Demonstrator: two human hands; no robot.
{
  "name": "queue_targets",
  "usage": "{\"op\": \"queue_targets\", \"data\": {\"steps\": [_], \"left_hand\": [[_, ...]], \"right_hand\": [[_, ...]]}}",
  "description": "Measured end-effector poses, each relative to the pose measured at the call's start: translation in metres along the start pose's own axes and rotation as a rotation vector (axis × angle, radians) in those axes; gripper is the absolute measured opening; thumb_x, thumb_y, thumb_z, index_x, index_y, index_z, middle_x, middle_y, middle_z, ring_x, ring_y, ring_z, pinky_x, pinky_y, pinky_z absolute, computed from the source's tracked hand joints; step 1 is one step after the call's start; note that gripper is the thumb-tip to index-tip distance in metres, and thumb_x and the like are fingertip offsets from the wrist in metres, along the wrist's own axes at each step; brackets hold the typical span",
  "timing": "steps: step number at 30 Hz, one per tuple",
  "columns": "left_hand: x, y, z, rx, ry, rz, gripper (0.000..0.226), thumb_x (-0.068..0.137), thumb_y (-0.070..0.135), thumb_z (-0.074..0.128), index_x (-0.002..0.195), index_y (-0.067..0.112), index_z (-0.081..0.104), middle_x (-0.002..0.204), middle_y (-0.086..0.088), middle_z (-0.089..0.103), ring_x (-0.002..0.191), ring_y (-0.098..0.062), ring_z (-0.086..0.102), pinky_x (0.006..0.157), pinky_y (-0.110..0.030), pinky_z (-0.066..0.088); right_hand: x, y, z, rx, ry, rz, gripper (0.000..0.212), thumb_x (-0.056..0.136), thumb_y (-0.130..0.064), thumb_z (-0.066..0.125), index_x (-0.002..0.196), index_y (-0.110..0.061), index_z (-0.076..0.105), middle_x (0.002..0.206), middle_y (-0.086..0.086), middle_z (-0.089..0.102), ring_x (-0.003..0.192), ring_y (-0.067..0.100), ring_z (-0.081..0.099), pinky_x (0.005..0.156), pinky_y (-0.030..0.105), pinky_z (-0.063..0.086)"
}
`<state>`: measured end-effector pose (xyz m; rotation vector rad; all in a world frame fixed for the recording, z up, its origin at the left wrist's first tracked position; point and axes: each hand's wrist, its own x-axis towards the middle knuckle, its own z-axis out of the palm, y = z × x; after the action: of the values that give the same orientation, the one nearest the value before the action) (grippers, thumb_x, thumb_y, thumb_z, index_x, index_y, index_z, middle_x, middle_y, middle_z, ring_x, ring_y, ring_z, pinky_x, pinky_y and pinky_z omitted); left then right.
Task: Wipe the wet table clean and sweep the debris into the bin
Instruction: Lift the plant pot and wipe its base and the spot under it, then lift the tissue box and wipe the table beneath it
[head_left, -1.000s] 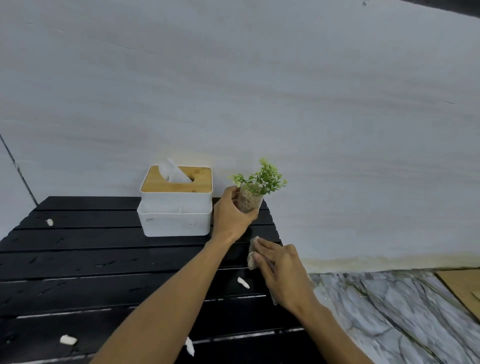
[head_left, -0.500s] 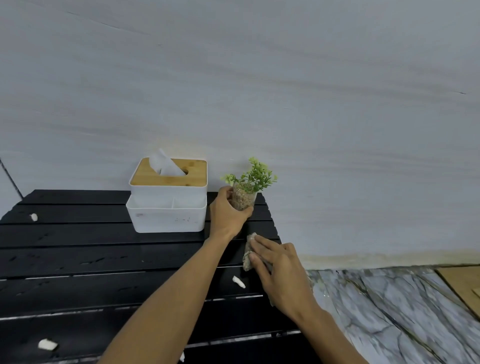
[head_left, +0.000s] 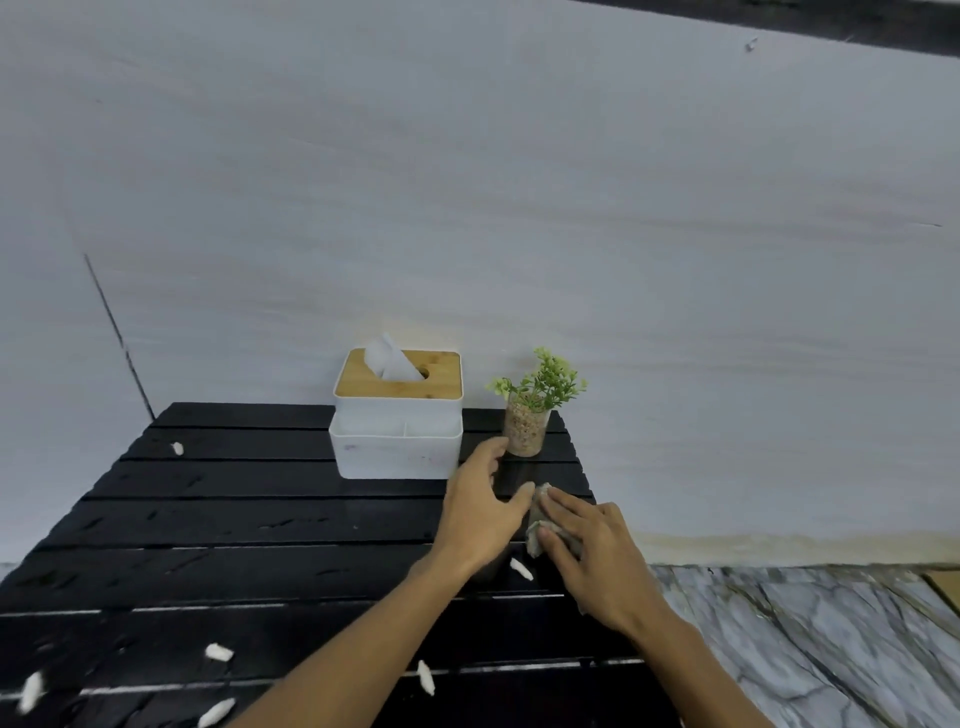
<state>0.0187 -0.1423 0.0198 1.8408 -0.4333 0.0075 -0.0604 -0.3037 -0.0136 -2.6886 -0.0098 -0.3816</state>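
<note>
- black slatted table (head_left: 218, 525) against the pale wall; white debris bits (head_left: 218, 652) scattered over its near slats
- tissue box (head_left: 397, 415) at the table's back edge
- left hand (head_left: 480, 506) in front of the tissue box, fingers loosely spread, empty
- right hand (head_left: 592, 553) near the table's right edge, fingers flat, pressing a cloth (head_left: 537, 525)
- potted plant (head_left: 527, 415) upright, right of the tissue box

black slatted wood table (head_left: 249, 525), glossy where wet; tissue box (head_left: 397, 415) of matt white plastic, wooden lid.
</note>
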Motion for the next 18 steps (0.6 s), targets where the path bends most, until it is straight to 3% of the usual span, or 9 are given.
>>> {"op": "queue_targets", "data": {"steps": [4, 8, 10, 13, 18], "left_hand": [[-0.029, 0.004, -0.055, 0.112, 0.119, 0.083, 0.041, 0.082, 0.029, 0.074, 0.120, 0.029, 0.059, 0.114, 0.018, 0.060, 0.104, -0.002, 0.056, 0.084, -0.021, 0.052], [-0.029, -0.019, -0.125, 0.412, 0.319, 0.127, 0.047, 0.078, 0.028, 0.078, 0.120, 0.027, 0.057, 0.122, 0.012, 0.054, 0.112, -0.009, 0.040, 0.097, -0.029, 0.038], [-0.021, -0.031, -0.150, 0.514, 0.312, 0.120, 0.053, 0.076, 0.030, 0.079, 0.123, 0.029, 0.054, 0.130, 0.012, 0.051, 0.121, -0.014, 0.036, 0.102, -0.033, 0.033], [-0.012, -0.044, -0.165, 0.483, 0.220, 0.137, 0.053, 0.079, 0.028, 0.077, 0.126, 0.030, 0.053, 0.135, 0.011, 0.049, 0.127, -0.013, 0.036, 0.109, -0.035, 0.034], [-0.006, -0.053, -0.162, 0.425, 0.156, 0.199, 0.043, 0.084, 0.018, 0.073, 0.121, 0.029, 0.055, 0.128, 0.013, 0.053, 0.118, -0.010, 0.047, 0.102, -0.037, 0.044]], "right_hand": [[0.001, 0.010, -0.006, -0.098, -0.084, -0.079, 0.067, 0.092, -0.071, 0.021, 0.152, -0.042, 0.030, 0.157, -0.027, 0.023, 0.096, 0.012, 0.037, 0.088, 0.020, 0.036], [0.006, 0.028, -0.004, -0.157, -0.087, -0.129, 0.056, 0.098, -0.071, 0.021, 0.150, -0.052, 0.029, 0.158, -0.028, 0.024, 0.114, 0.015, 0.052, 0.093, 0.026, 0.040], [0.008, 0.026, -0.001, -0.140, -0.046, -0.076, 0.056, 0.098, -0.070, 0.023, 0.148, -0.050, 0.035, 0.157, -0.026, 0.026, 0.125, 0.015, 0.046, 0.103, 0.029, 0.040], [0.011, 0.017, 0.009, -0.107, -0.011, 0.007, 0.066, 0.095, -0.071, 0.019, 0.148, -0.040, 0.042, 0.158, -0.017, 0.030, 0.143, 0.015, 0.030, 0.117, 0.034, 0.032], [0.017, 0.015, 0.018, -0.096, -0.002, 0.057, 0.062, 0.100, -0.062, 0.023, 0.148, -0.030, 0.046, 0.158, -0.009, 0.036, 0.149, 0.016, 0.025, 0.122, 0.037, 0.025]]}}
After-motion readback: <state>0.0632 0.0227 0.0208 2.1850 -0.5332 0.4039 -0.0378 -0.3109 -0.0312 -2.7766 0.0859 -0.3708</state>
